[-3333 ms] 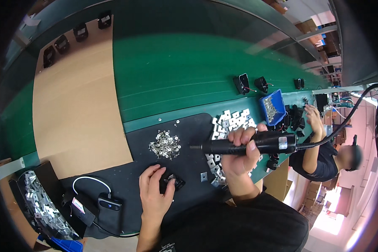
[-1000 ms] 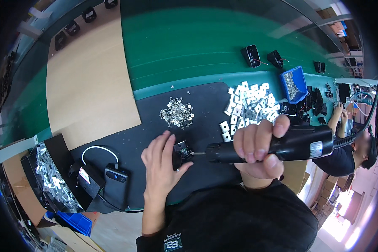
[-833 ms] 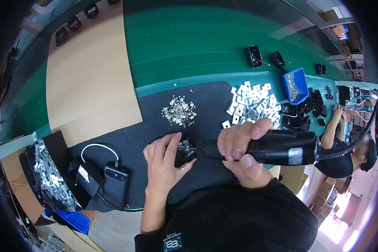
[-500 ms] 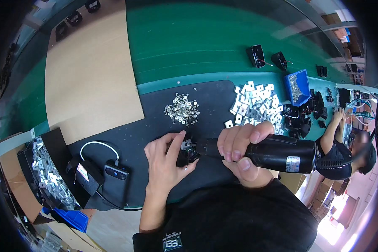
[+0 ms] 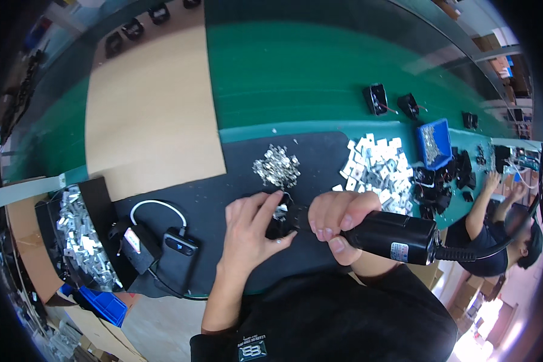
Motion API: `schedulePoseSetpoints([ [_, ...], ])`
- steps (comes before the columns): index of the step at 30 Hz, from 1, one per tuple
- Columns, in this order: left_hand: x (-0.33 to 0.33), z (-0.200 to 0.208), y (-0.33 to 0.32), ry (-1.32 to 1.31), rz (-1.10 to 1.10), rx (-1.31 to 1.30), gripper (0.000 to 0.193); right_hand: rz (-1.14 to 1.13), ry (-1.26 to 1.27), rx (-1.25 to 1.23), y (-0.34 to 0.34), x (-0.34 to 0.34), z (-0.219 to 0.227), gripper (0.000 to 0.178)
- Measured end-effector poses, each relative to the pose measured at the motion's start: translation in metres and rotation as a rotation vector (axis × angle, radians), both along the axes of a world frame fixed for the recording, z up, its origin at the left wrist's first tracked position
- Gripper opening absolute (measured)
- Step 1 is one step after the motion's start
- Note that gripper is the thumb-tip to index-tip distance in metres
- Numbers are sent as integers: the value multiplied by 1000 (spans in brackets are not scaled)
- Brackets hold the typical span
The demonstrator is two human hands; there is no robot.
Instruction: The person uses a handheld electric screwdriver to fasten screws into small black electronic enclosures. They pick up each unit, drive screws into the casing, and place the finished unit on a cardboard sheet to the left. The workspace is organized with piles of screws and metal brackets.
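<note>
My left hand point(image 5: 247, 232) is closed around a small black housing point(image 5: 276, 228) with a bit of shiny metal in it, held over the black mat. Part of the housing is hidden by my fingers. In my right hand point(image 5: 346, 222) is a black electric screwdriver point(image 5: 395, 237), lying nearly level with its front end at the housing. The bit's tip cannot be made out. Just beyond my hands lies a heap of silver screws point(image 5: 276, 167). Farther right spreads a pile of white square plates point(image 5: 374, 166).
A blue bin point(image 5: 435, 145) of small metal parts stands at right, near black housings point(image 5: 437, 193). Cardboard point(image 5: 157, 114) covers the bench at left. Below it are a black power bank point(image 5: 180, 242) with a white cable and a box of metal pieces point(image 5: 84, 241). A co-worker point(image 5: 485, 226) sits at right.
The whole view has shifted, so the bench appears farther right and lower. The screwdriver's rear end has tipped down a little. Both hands keep their hold.
</note>
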State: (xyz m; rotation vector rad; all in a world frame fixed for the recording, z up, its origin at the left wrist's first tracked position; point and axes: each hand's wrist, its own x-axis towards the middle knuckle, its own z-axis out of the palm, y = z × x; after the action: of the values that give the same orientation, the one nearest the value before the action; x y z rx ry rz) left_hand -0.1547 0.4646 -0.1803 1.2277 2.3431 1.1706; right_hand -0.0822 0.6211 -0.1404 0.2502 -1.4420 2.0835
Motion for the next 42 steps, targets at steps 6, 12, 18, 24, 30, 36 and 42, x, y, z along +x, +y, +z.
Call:
schedulePoseSetpoints([
  [6,-1,10,2,30,-43,-49,69,36,78,-58,5,2,-7,38],
  [12,4,11,3,71,-19,-71,68,1,19,-24,2,3,-4,31],
  [18,-6,44,5,307,-98,-337,67,12,88,-297,25,19,36,38],
  [24,-101,79,22,313,78,-172,65,-297,165,-218,65,44,44,42],
  [30,-291,49,-5,403,329,-263,64,-357,-140,-341,47,36,12,46],
  [36,-423,49,-59,533,486,-489,63,-346,-267,-201,48,22,-10,43],
  [42,-487,20,-77,376,491,-549,68,-434,-445,-243,54,7,-9,50],
])
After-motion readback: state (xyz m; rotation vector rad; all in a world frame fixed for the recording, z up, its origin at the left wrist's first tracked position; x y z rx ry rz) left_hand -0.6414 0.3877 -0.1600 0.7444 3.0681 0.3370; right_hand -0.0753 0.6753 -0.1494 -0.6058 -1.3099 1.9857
